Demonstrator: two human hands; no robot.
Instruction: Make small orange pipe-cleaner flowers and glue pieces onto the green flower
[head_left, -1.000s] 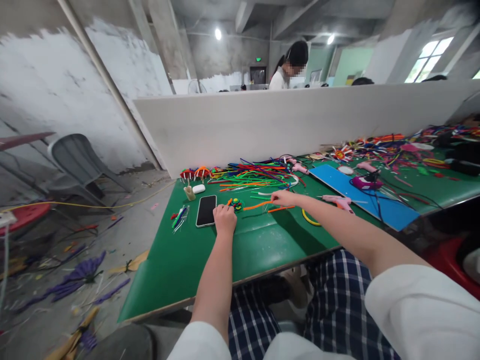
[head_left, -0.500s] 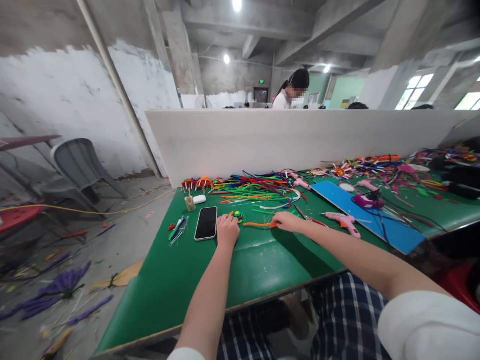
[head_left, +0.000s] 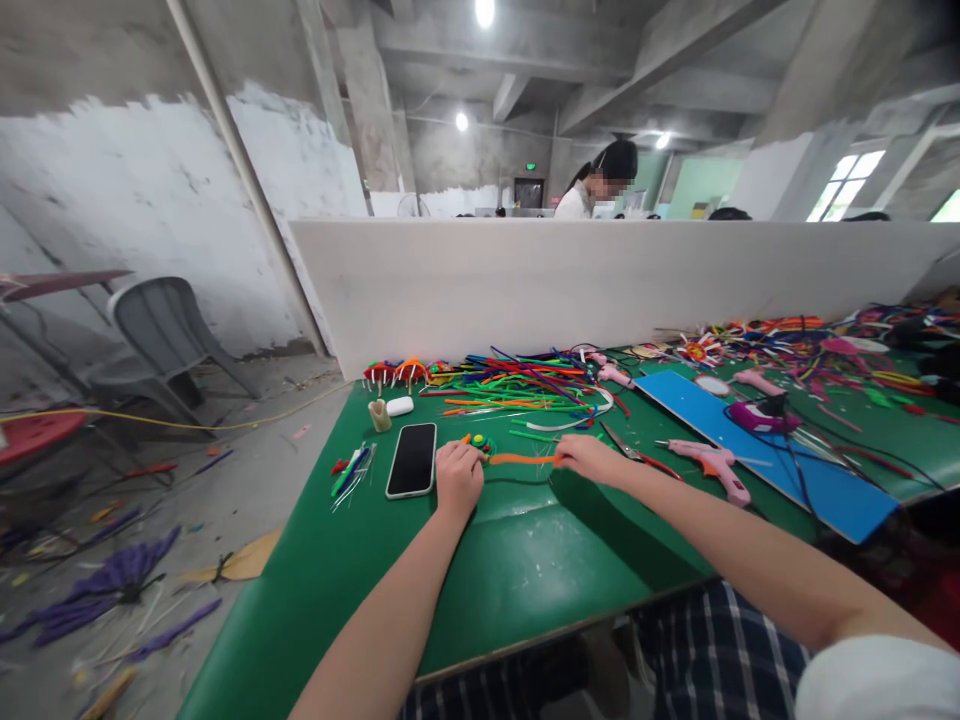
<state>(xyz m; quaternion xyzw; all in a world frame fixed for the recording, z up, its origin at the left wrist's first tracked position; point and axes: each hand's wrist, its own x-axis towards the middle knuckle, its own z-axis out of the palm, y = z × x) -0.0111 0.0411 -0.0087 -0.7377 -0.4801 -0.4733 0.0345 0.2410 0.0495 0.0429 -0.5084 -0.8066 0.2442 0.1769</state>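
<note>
Apparently, a strip-handling step is in hand: the right hand pinches the right end of an orange strip over the green table; the left hand curls near its left end, beside a multicoloured round piece, exact grip hidden. The next move probably calls for steady, even tension.

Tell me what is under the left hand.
Beyond the left hand, part of a small green-and-yellow piece shows, with an orange strip to its right. Whatever the palm and fingers cover cannot be seen.
</note>
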